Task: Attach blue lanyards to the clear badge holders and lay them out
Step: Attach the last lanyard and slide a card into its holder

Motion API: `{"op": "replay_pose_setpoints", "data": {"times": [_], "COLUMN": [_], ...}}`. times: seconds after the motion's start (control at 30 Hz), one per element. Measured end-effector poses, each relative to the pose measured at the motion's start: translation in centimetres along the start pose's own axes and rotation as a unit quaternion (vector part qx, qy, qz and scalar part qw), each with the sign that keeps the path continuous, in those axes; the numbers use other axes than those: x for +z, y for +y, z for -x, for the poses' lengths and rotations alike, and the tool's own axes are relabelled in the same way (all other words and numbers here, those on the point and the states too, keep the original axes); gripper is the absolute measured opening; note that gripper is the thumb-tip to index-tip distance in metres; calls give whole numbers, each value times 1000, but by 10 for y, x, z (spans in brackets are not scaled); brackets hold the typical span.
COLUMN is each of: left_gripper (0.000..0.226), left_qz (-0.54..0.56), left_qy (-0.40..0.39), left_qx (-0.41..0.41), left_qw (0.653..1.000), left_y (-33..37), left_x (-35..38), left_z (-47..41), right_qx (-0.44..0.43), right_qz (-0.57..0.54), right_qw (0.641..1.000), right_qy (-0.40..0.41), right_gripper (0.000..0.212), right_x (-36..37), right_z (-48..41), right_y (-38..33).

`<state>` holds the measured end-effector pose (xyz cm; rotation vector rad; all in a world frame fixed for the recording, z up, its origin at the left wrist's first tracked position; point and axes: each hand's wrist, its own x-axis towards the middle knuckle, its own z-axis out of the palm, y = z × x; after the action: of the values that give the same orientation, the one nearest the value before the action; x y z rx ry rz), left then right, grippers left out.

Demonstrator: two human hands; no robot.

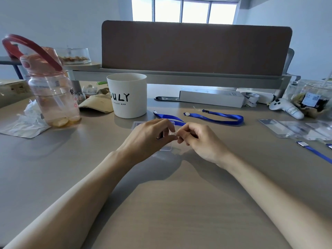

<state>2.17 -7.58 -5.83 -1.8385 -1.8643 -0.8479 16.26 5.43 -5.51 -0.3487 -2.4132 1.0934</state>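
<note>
Looks down on a tan desk [161,203] filling the view, closed off at the back by a brown divider panel [195,49]. Takes in a pink water bottle [52,94] standing far left, a white cup [128,97] with black lettering just right of it, and a long white box [212,98] lying under the panel.

At desk centre, meets a left hand [149,135] and a right hand [203,141], fingertip to fingertip. On the left hand, fingers curled, thumb and fingertips pinching the edge of a clear badge holder [166,147] mostly hidden beneath the palm; flat on the desk or slightly lifted, cannot tell. On the right hand, fingers curled tight, nipping a small clear clip [174,134] right at that edge.

From behind the right fingers, a blue lanyard [167,117] running back and left toward the cup. Just right of it, a second lanyard [221,118] lying looped and untouched. Far right, a row of spare holders [287,128], with a third lanyard [314,151] near them at the frame edge.
</note>
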Motion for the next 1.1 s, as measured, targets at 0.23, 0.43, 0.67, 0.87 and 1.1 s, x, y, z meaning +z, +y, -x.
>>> {"op": "replay_pose_setpoints", "data": {"times": [0.23, 0.43, 0.67, 0.87, 1.1], "left_gripper": [25, 19, 19, 21, 31], "left_qz": [61, 101, 173, 239, 223], "left_qy": [34, 24, 10, 32, -14], "left_qx": [-19, -51, -115, -163, -202], "left_qw": [997, 993, 978, 957, 954], "left_y": [-1, 9, 19, 21, 6], "left_x": [8, 14, 13, 11, 4], "left_z": [-2, -3, -2, -4, -3], "right_qx": [-51, -62, -42, -46, -73], "right_qz": [68, 66, 33, 28, 44], "right_qw": [994, 991, 993, 992, 992], "right_qy": [66, 95, 106, 114, 97], "right_gripper": [11, 15, 18, 19, 14], "right_x": [3, 5, 8, 10, 0], "right_z": [-1, 0, 0, 1, 3], "right_y": [-3, -1, -4, -6, -7]}}
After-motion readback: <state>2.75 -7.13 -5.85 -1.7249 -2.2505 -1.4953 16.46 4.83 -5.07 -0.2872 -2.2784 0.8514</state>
